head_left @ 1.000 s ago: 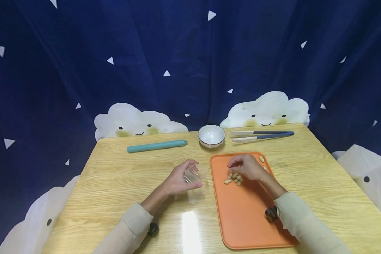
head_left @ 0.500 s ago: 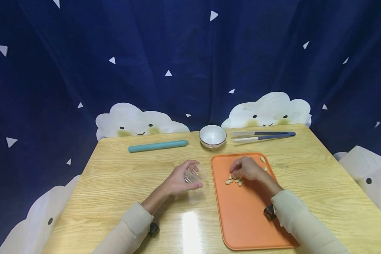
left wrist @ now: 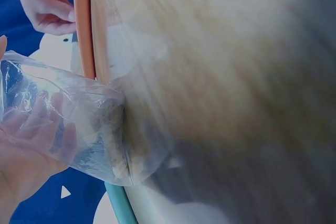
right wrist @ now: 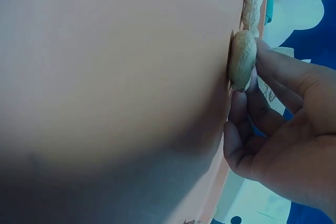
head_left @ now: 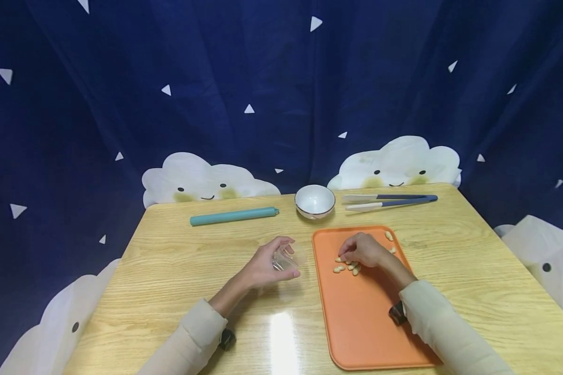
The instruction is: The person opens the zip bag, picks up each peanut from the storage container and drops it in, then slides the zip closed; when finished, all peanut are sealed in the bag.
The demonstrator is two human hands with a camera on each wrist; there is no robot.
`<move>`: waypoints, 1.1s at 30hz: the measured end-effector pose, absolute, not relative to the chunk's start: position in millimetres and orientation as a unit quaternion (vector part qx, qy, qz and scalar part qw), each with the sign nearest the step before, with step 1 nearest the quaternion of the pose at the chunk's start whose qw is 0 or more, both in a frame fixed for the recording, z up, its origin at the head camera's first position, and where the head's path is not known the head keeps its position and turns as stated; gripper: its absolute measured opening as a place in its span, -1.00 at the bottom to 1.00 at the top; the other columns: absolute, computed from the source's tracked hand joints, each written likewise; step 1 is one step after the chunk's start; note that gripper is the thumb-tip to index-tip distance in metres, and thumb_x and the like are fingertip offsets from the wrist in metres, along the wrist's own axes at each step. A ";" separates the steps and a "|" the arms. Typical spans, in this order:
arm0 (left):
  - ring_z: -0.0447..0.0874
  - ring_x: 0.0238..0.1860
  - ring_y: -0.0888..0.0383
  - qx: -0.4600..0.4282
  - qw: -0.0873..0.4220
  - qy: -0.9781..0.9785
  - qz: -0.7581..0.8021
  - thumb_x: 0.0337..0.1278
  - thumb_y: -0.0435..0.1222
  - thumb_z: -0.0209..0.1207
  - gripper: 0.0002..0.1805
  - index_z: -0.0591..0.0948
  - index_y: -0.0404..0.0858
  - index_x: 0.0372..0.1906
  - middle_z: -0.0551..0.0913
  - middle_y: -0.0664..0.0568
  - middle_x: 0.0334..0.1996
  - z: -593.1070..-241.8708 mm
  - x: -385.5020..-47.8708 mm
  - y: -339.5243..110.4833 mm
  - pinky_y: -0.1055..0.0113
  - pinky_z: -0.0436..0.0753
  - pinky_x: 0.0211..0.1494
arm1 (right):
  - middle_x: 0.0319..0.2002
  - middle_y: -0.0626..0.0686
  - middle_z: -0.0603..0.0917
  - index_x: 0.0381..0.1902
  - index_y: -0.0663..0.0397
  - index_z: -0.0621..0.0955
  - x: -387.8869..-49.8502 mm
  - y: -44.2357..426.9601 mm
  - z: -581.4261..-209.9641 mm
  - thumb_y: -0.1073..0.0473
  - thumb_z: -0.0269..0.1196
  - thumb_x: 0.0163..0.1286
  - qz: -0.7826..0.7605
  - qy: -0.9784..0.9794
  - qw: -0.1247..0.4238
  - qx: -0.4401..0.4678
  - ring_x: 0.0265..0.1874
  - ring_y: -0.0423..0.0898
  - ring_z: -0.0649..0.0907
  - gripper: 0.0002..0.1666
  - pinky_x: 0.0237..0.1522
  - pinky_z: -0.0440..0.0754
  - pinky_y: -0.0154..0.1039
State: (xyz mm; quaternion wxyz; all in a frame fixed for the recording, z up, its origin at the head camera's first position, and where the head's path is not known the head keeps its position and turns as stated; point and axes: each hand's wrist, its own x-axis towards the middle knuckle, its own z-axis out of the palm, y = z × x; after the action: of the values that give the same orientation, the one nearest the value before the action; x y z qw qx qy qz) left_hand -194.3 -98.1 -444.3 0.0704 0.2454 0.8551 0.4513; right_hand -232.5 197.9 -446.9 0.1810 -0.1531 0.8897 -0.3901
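Note:
My left hand (head_left: 267, 264) holds a clear plastic bag (left wrist: 68, 114) upright above the table, thumb and fingers curled round it. Something tan shows through the lower end of the bag; I cannot tell what it is. On the orange tray (head_left: 356, 323), my right hand (head_left: 366, 250) reaches down to a small group of unshelled peanuts (head_left: 353, 267). Its thumb and fingertips pinch one peanut (head_left: 339, 259) at the left of the group. Close in the right wrist view, a peanut (right wrist: 242, 60) lies before the fingers, with another peanut (right wrist: 253, 9) beyond it.
Two more peanuts (head_left: 389, 236) lie by the tray's far right corner. Behind the tray stand a white bowl (head_left: 314, 200) and tongs (head_left: 389, 202) with pale tips. A teal stick (head_left: 234, 216) lies at the back left of the wooden table (head_left: 178, 265).
My right hand has lowered into the peanuts, and its fingertips have closed on one, shifting it slightly left. The left hand and bag have stayed in place.

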 end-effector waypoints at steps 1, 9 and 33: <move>0.54 0.06 0.08 0.246 0.070 0.855 0.451 -0.15 -0.08 0.40 -0.18 0.36 -0.22 0.28 0.60 -0.09 -0.02 -444.4 -194.4 -97.9 0.06 0.45 0.22 | -0.54 0.05 0.68 -0.35 0.23 0.69 -232.6 198.1 -447.1 0.31 0.28 0.23 -0.387 0.891 0.180 -0.155 -0.60 -0.15 0.64 -0.92 -0.50 0.61 -0.26; 0.54 0.06 0.07 0.246 0.070 0.857 0.447 -0.16 -0.07 0.39 -0.19 0.36 -0.20 0.28 0.60 -0.07 -0.02 -444.0 -194.5 -97.1 0.05 0.44 0.23 | -0.53 0.06 0.65 -0.34 0.16 0.68 -232.8 197.9 -446.7 0.26 0.22 0.31 -0.360 0.903 0.163 -0.167 -0.56 -0.16 0.61 -0.89 -0.45 0.58 -0.29; 0.54 0.05 0.11 0.243 0.071 0.860 0.444 -0.15 -0.04 0.39 -0.20 0.36 -0.15 0.27 0.61 -0.03 -0.03 -444.7 -195.2 -97.0 0.05 0.45 0.21 | -0.32 -0.06 0.70 -0.26 0.01 0.69 -212.3 141.8 -406.4 0.12 0.29 0.27 -0.422 0.882 0.026 -0.208 -0.33 -0.18 0.59 -0.87 -0.27 0.55 -0.29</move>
State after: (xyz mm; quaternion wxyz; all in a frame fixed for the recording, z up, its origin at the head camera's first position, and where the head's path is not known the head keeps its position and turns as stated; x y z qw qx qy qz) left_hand -195.2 -97.0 -444.7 0.0714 0.2430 0.8597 0.4435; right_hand -212.3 141.8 -406.4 0.0259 -0.2079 0.8819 -0.4223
